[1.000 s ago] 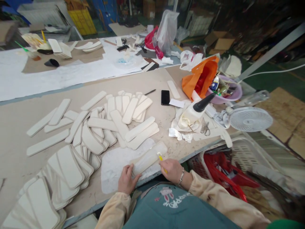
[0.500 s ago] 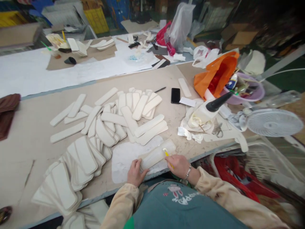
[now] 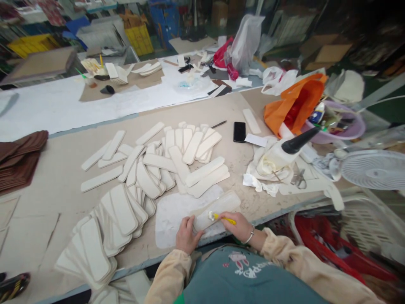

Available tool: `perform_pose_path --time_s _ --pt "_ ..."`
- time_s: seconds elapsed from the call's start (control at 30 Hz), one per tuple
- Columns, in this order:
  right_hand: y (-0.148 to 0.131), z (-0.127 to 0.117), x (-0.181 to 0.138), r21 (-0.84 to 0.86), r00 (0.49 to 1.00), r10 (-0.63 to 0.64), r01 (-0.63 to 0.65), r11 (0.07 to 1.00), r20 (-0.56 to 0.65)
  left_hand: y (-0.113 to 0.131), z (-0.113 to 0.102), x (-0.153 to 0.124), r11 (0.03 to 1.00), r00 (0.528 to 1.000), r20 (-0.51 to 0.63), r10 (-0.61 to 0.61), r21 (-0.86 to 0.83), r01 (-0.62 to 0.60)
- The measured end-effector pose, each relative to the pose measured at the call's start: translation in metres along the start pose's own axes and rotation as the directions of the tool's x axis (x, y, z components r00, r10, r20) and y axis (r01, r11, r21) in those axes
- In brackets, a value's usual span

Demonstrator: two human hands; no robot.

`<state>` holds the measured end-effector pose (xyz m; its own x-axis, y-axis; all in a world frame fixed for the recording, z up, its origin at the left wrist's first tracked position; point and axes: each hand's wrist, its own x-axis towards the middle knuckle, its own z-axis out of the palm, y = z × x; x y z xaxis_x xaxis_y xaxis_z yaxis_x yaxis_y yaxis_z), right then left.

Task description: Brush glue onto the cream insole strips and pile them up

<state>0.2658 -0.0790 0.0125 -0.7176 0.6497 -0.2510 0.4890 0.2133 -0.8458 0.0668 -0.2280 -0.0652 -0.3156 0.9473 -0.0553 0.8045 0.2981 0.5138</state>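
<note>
My right hand (image 3: 238, 225) grips a small brush with a yellow handle (image 3: 226, 218); its white-coated tip is on a pale strip (image 3: 221, 207) with rounded ends. At the strip's left end, my left hand (image 3: 187, 234) holds it down, thumb and fingers at its edges. Beneath the strip lies a white sheet (image 3: 166, 219) at the table's near edge. Just behind are loose cream strips (image 3: 207, 179), and a fanned pile of similar strips (image 3: 118, 209) spreads to the left.
A white bottle with a black nozzle (image 3: 297, 141) leans on the right, near scissors (image 3: 299, 179) and crumpled white tissue (image 3: 261, 185). Farther back are a phone (image 3: 239, 132), an orange bag (image 3: 295, 103) and a purple basin (image 3: 356, 131). Brown pieces (image 3: 23, 158) are stacked far left.
The brush has moved left along the strip, and its handle now lies flatter. My left hand still holds the strip's end. The whole view has shifted slightly, showing more at the left.
</note>
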Motion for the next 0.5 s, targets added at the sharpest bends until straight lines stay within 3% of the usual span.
perform_pose_path --time_s 0.17,0.3,0.4,0.5 --pt "0.015 -0.043 -0.026 0.048 0.977 0.057 -0.048 0.998 -0.207 0.005 -0.01 0.001 0.999 0.998 0.055 -0.03 -0.031 0.031" --pt "0.019 -0.063 -0.051 0.096 0.912 0.069 -0.033 0.995 -0.404 0.005 -0.026 0.006 1.0 0.997 0.077 -0.029 0.012 0.029" --pt "0.023 -0.068 -0.067 0.099 0.851 0.049 0.003 0.995 -0.523 0.003 -0.039 0.027 0.995 0.999 0.03 0.025 0.093 -0.028" --pt "0.03 -0.069 -0.081 0.053 0.805 0.01 0.027 0.998 -0.593 0.009 -0.048 0.068 0.971 0.988 0.02 0.152 0.184 -0.153"
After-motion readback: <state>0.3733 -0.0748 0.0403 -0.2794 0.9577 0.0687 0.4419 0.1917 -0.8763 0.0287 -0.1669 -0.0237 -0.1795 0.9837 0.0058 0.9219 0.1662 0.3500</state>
